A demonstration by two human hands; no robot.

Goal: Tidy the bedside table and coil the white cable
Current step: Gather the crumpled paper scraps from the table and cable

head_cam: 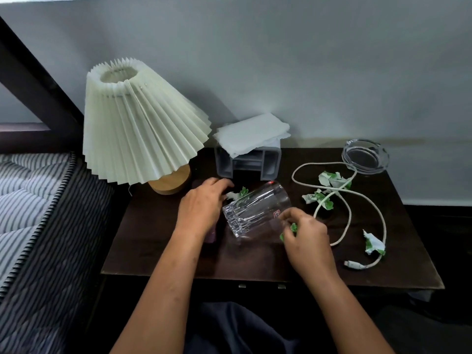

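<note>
The white cable (350, 200) sprawls in loose crossing loops over the right half of the bedside table (158, 251), one end running up to the glass ashtray (365, 155) at the back corner, its plug lying near the front edge, not yet coiled. Crumpled green-and-white wrappers (332, 180) sit tangled among those loops, another scrap (373, 244) just beside the lower bend. Centre stage, a ribbed drinking glass (255, 210) lies tipped on its side, mouth toward the back. The right hand (306, 241) is pinched shut on a green scrap close to the glass's wall; the left hand (204, 203) is spread loosely, fingers reaching to a wrapper by the glass's far side, holding nothing that shows. Here's the danger: that glass can roll, and a nudge from either wrist could send it toward the front edge or into the cable. Tugging the cable with wrappers still snagged may fling litter off the table or drag the ashtray. Behind stand the pleated lamp (143, 123) and a grey holder topped with tissues (251, 134)
</note>
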